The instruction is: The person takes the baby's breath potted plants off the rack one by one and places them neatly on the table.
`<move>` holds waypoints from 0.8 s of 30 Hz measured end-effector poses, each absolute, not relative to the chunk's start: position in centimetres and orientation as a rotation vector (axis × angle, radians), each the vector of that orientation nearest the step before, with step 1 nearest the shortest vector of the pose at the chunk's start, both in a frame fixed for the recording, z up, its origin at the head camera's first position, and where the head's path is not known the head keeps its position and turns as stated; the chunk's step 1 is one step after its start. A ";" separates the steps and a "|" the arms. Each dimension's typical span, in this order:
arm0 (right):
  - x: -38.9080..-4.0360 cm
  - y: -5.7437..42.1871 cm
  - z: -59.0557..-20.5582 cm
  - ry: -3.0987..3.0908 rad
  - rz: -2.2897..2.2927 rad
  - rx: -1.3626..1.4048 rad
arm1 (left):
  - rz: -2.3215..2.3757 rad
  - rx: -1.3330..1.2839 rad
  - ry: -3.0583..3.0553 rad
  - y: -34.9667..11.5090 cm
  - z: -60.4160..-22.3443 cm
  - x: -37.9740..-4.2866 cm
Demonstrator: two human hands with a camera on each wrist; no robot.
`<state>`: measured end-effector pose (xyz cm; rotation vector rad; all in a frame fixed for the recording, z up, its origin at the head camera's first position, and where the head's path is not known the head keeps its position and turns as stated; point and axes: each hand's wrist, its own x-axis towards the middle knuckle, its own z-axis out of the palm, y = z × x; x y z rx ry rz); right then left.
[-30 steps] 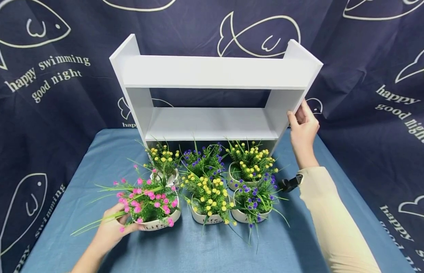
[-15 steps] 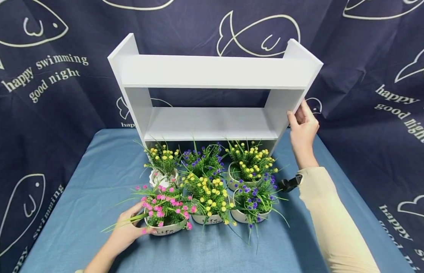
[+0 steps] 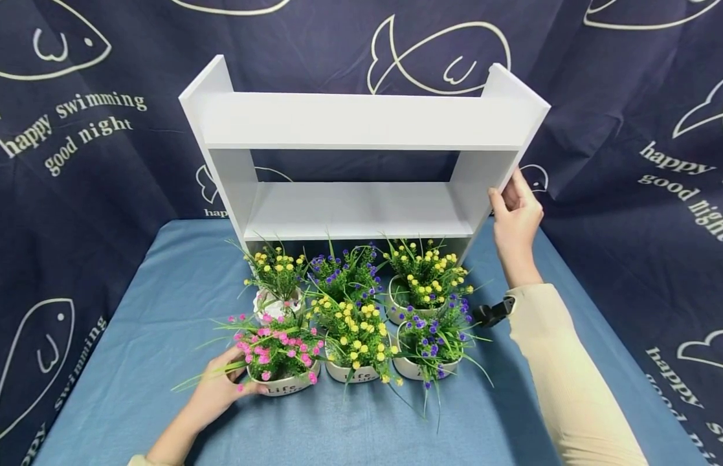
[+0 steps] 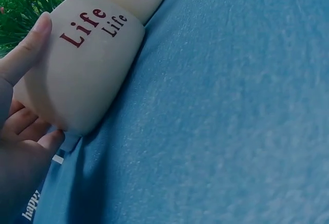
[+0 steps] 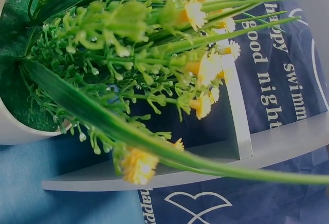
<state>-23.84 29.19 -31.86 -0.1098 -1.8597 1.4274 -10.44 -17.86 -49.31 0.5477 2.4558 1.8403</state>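
At the front left of the flower group, my left hand (image 3: 218, 388) holds a white oval pot (image 3: 287, 387) of pink artificial flowers (image 3: 274, 346). In the left wrist view the thumb lies along this pot's (image 4: 90, 75) wall beside the red "Life" lettering, other fingers round its end, and its base is at the cloth. It stands right beside the pot of yellow flowers (image 3: 358, 336). My right hand (image 3: 518, 220) grips the right side panel of a white two-tier shelf (image 3: 361, 120), thumb at the front edge. That hand is out of the right wrist view.
Purple flowers (image 3: 433, 336) in a pot finish the front row. Behind stand small yellow flowers (image 3: 276, 268), purple ones (image 3: 344, 272) and more yellow ones (image 3: 428, 275), close before the shelf. Blue cloth (image 3: 361, 433) covers the table; a dark fish-print curtain (image 3: 314, 45) hangs behind.
My left hand has carried the pink-flowered pot rightward and set it in line beside the front yellow-flowered pot. The right hand keeps its grip on the shelf panel.
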 end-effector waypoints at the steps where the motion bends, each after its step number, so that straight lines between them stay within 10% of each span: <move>1: -23.9 29.2 -31.9 -1.857 1.432 -0.107 | 1.842 0.564 2.453 -17.9 -49.3 -10.5; 24: -23.2 30.0 -31.7 -1.890 1.475 -0.057 | 1.678 0.463 2.478 -17.6 -48.6 -11.3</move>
